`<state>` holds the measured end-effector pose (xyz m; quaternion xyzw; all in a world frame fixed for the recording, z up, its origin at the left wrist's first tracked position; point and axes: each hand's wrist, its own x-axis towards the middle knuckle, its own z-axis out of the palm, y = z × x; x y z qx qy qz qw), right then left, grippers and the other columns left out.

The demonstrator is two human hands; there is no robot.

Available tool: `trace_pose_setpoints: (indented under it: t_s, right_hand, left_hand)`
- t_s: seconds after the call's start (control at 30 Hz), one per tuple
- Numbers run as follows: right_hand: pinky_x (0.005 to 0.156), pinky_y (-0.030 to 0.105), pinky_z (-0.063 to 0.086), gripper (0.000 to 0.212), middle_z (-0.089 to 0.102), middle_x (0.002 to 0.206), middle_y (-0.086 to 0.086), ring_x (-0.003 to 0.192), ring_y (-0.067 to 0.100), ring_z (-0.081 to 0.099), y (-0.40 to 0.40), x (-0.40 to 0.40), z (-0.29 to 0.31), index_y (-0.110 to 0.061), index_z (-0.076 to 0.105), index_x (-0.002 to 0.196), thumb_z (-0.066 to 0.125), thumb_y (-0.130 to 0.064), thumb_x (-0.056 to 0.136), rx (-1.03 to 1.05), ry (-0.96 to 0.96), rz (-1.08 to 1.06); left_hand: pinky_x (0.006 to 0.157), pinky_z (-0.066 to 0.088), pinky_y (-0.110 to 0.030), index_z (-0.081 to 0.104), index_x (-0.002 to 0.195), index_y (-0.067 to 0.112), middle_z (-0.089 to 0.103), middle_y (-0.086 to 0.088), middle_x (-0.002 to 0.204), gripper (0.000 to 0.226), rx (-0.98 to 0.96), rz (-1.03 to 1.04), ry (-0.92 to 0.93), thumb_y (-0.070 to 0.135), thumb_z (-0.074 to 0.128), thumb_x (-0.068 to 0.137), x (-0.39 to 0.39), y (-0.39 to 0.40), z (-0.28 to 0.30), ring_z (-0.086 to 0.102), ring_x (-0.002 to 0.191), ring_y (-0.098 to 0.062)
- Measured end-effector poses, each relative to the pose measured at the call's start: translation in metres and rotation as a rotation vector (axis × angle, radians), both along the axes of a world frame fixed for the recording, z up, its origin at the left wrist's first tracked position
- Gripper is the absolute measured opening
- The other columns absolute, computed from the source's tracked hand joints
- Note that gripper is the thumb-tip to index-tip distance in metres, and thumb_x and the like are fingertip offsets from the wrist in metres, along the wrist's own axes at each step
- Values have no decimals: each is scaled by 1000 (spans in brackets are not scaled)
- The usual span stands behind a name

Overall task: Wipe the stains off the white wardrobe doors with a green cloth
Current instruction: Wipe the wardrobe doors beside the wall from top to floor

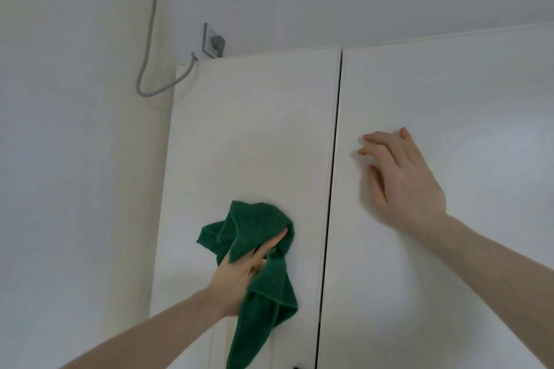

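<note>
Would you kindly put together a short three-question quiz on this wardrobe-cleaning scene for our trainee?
1. True or false: the green cloth is pressed against the right-hand wardrobe door.
2. Which hand holds the cloth? A) left hand B) right hand C) both
3. Fill in: the right hand's fingers are spread and ____ of any object.

Key: 1. False, it is on the left-hand door. 2. A. 3. Empty; it lies flat on the right-hand door.

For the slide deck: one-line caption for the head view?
Left hand presses a green cloth to the left wardrobe door; right hand rests open on the right door.
</note>
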<state>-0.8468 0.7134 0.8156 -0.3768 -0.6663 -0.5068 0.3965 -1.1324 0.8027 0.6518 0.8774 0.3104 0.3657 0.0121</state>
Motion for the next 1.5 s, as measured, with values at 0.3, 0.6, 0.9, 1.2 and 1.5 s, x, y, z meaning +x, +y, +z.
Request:
trace_pose_setpoints:
  t_s: [0.3,0.6,0.9,1.2,1.5]
  right_hand:
    - [128,53,17,33,56,137,9,132,30,53,-18,-16,-31,-8,62,120,54,-1,89,-111,-15,78]
    - [129,50,16,35,59,137,12,134,32,54,-8,1,-57,-3,62,125,53,-3,91,-134,-43,5]
    - [128,53,21,32,62,134,11,133,31,56,-4,4,-60,-4,63,122,56,0,91,-60,-30,26]
    - [128,53,21,33,64,131,9,137,32,53,-4,4,-60,-4,65,122,50,-5,92,-70,-65,-11]
    - [128,52,20,33,64,131,10,137,33,53,-7,5,-60,-4,64,121,52,-3,90,-71,-56,-5]
  left_hand:
    - [126,24,-40,32,155,56,38,11,160,63,86,-186,-480,62,49,95,10,2,139,37,149,-21]
    - [110,45,-32,38,159,26,59,2,142,55,140,-137,-620,37,52,107,76,28,162,63,122,-8]
    - [85,41,-2,44,147,1,58,27,87,37,56,-300,-528,8,42,110,69,10,109,55,79,18]
    - [64,51,-39,74,87,33,51,0,72,44,-739,-380,-795,55,97,56,22,-15,0,45,61,-18]
    - [117,40,-29,62,120,70,66,32,127,28,-205,-309,-677,50,49,106,27,-26,113,53,137,-4]
